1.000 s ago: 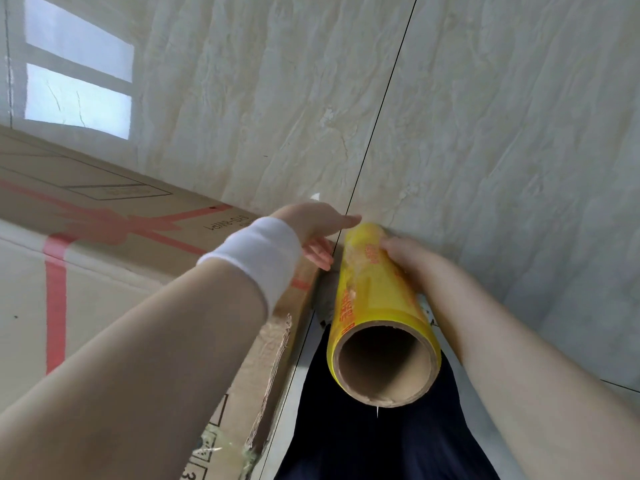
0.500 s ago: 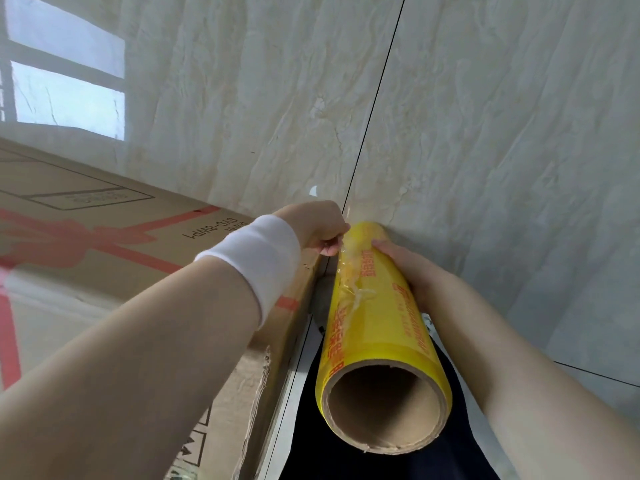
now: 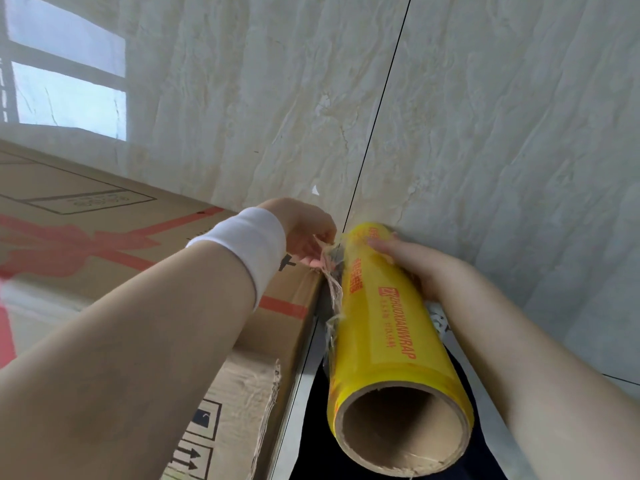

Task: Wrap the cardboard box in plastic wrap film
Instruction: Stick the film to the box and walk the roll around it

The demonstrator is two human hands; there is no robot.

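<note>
A large cardboard box [image 3: 104,244] with red ribbon print fills the left of the head view. A yellow roll of plastic wrap [image 3: 384,317] on a cardboard core points toward the camera, just right of the box's corner. My right hand [image 3: 426,268] grips the roll from the right side near its far end. My left hand [image 3: 304,233], with a white wristband, pinches a bunched strand of clear film [image 3: 332,285] pulled off the roll, at the box's corner.
Pale marbled floor tiles [image 3: 485,133] with a dark grout line lie beyond the box and roll. A window's reflection [image 3: 65,81] shines on the floor at upper left. Dark trousers [image 3: 311,427] show below the roll.
My left hand went from open fingers touching the roll to pinching the film edge and drawing it left toward the box corner. The roll has come closer to the camera.
</note>
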